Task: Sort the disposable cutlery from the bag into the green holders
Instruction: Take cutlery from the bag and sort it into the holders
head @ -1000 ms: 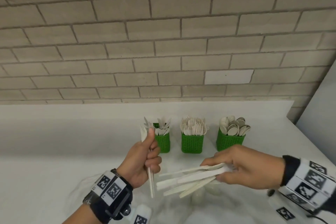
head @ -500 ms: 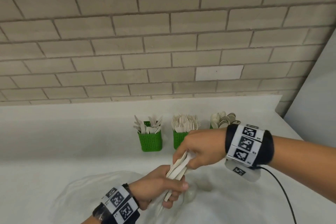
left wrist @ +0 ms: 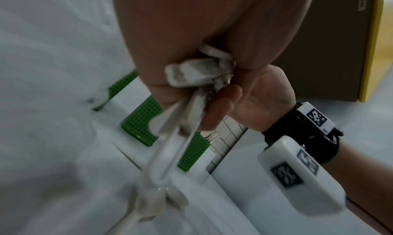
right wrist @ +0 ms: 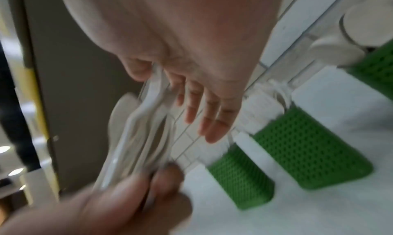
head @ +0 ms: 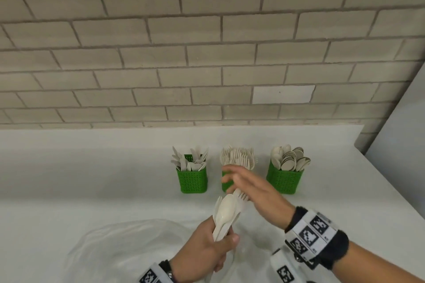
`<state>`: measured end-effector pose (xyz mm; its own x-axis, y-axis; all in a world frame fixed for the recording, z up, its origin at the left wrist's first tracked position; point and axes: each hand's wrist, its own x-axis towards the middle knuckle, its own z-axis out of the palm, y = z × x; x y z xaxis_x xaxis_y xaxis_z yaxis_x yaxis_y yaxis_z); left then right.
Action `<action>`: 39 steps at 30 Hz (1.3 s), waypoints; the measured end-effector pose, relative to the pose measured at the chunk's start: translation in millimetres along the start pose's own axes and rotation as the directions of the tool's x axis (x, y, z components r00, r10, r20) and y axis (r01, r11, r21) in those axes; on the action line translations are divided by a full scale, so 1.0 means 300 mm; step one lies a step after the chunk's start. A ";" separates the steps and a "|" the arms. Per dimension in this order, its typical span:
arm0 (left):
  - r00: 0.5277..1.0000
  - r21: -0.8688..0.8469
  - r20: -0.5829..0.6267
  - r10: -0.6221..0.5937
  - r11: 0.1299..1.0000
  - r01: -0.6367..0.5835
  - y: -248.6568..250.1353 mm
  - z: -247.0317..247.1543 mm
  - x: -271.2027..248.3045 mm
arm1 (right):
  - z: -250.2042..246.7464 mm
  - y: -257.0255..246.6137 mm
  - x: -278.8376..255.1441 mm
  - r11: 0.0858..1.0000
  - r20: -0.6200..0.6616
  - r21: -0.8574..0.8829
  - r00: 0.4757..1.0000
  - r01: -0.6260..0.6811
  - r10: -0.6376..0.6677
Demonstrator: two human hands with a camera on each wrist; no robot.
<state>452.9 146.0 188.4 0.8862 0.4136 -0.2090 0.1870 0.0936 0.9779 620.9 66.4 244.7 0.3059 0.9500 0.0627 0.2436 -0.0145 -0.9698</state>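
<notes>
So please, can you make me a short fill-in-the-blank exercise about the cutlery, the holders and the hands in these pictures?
1. On the white counter stand ____ green perforated plastic holders.
2. The right green holder is filled with pale disposable ____.
3. The bundle of pale disposable cutlery is gripped by the person's ____ hand.
4. The right hand hovers in front of the ____ green holder, its fingers straight.

Missing words: three; spoons; left; middle
</notes>
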 end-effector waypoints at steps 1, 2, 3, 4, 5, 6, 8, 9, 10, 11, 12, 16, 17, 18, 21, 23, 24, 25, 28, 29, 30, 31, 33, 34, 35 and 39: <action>1.000 0.033 -0.025 0.019 0.999 -0.018 0.002 0.012 0.008 | 0.043 0.021 -0.014 1.000 -0.032 0.012 0.999 0.019 -0.018; 0.999 0.059 -0.041 0.034 0.998 -0.032 0.002 0.022 0.015 | 0.083 0.035 -0.025 0.999 -0.066 0.034 0.997 0.035 -0.033; 0.998 0.078 -0.049 0.044 0.996 -0.040 0.003 0.033 0.021 | 0.112 0.043 -0.032 0.998 -0.099 0.056 0.995 0.037 -0.031; 0.997 0.079 -0.054 0.050 0.996 -0.046 0.003 0.042 0.024 | 0.128 0.049 -0.033 0.998 -0.115 0.054 0.993 0.025 -0.018; 0.997 0.061 -0.055 0.052 0.997 -0.049 0.003 0.049 0.024 | 0.135 0.050 -0.033 1.000 -0.102 0.021 0.995 0.005 -0.002; 0.997 0.028 -0.051 0.051 0.998 -0.050 0.004 0.054 0.022 | 0.139 0.048 -0.033 1.000 -0.060 -0.027 0.998 -0.014 0.012; 0.999 -0.054 -0.041 0.023 0.998 -0.025 0.009 0.063 0.010 | 0.136 0.054 -0.033 0.999 0.014 -0.036 0.999 -0.034 0.035; 0.999 -0.098 -0.050 0.004 0.995 -0.009 0.011 0.064 0.003 | 0.126 0.058 -0.030 0.998 0.019 0.021 0.998 -0.053 0.053; 0.997 -0.142 -0.071 -0.014 0.990 0.004 0.013 0.062 0.000 | 0.110 0.067 -0.024 0.995 -0.004 0.072 0.997 -0.075 0.076; 0.994 -0.182 -0.102 -0.029 0.983 0.010 0.010 0.054 0.000 | 0.088 0.081 -0.023 0.992 -0.047 0.085 0.994 -0.094 0.099; 0.989 -0.209 -0.146 -0.038 0.978 0.007 0.005 0.040 0.004 | 0.056 0.109 -0.023 0.994 -0.107 0.007 0.988 -0.110 0.110; 0.956 -0.194 -0.295 0.006 0.979 -0.066 0.008 -0.043 0.023 | -0.059 0.295 -0.071 0.620 -0.083 -0.734 0.943 -0.277 0.323; 0.949 -0.170 -0.316 0.025 0.982 -0.082 0.015 -0.063 0.028 | -0.064 0.343 -0.094 0.510 -0.081 -0.802 0.903 -0.311 0.423; 0.942 -0.153 -0.332 0.037 0.984 -0.092 0.023 -0.077 0.033 | -0.059 0.380 -0.117 0.454 -0.093 -0.826 0.874 -0.335 0.477; 0.938 -0.212 -0.346 0.020 0.972 -0.099 0.032 -0.096 0.053 | -0.020 0.426 -0.156 0.486 -0.145 -0.799 0.899 -0.353 0.413; 0.944 -0.264 -0.329 -0.015 0.962 -0.076 0.025 -0.094 0.060 | -0.004 0.439 -0.164 0.516 -0.157 -0.783 0.913 -0.348 0.377; 0.947 -0.278 -0.320 -0.028 0.958 -0.065 0.019 -0.092 0.061 | -0.006 0.445 -0.166 0.531 -0.180 -0.761 0.908 -0.373 0.378; 0.949 -0.286 -0.314 -0.037 0.956 -0.057 0.015 -0.092 0.059 | -0.011 0.451 -0.169 0.559 -0.208 -0.728 0.904 -0.398 0.373; 0.952 -0.294 -0.306 -0.025 0.953 -0.070 0.011 -0.095 0.042 | -0.046 0.412 -0.174 0.779 -0.257 -0.479 0.913 -0.404 0.315; 0.953 -0.298 -0.302 -0.021 0.952 -0.073 0.010 -0.100 0.035 | -0.052 0.388 -0.173 0.840 -0.239 -0.395 0.924 -0.372 0.298; 0.956 -0.304 -0.294 -0.016 0.949 -0.077 0.010 -0.105 0.027 | -0.052 0.360 -0.168 0.879 -0.199 -0.349 0.942 -0.326 0.270; 0.959 -0.313 -0.284 -0.010 0.946 -0.083 0.010 -0.108 0.020 | -0.045 0.337 -0.162 0.889 -0.139 -0.360 0.958 -0.284 0.250; 0.965 -0.330 -0.260 0.002 0.939 -0.091 0.012 -0.115 0.007 | -0.015 0.313 -0.140 0.877 0.003 -0.415 0.963 -0.244 0.270; 0.969 -0.338 -0.247 0.004 0.937 -0.090 0.014 -0.117 0.003 | -0.001 0.313 -0.125 0.860 0.063 -0.444 0.948 -0.253 0.311; 0.972 -0.348 -0.234 0.002 0.933 -0.086 0.016 -0.120 -0.001 | 0.009 0.319 -0.109 0.835 0.104 -0.480 0.928 -0.268 0.358; 0.984 -0.412 -0.179 -0.022 0.910 -0.055 0.017 -0.133 -0.015 | 0.027 0.359 -0.068 0.681 0.139 -0.701 0.896 -0.211 0.421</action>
<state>433.0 180.8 194.0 0.7919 0.5666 -0.2277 -0.0532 0.4354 0.8987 633.6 48.0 137.0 0.2488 0.8887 -0.3852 0.7468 -0.4293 -0.5079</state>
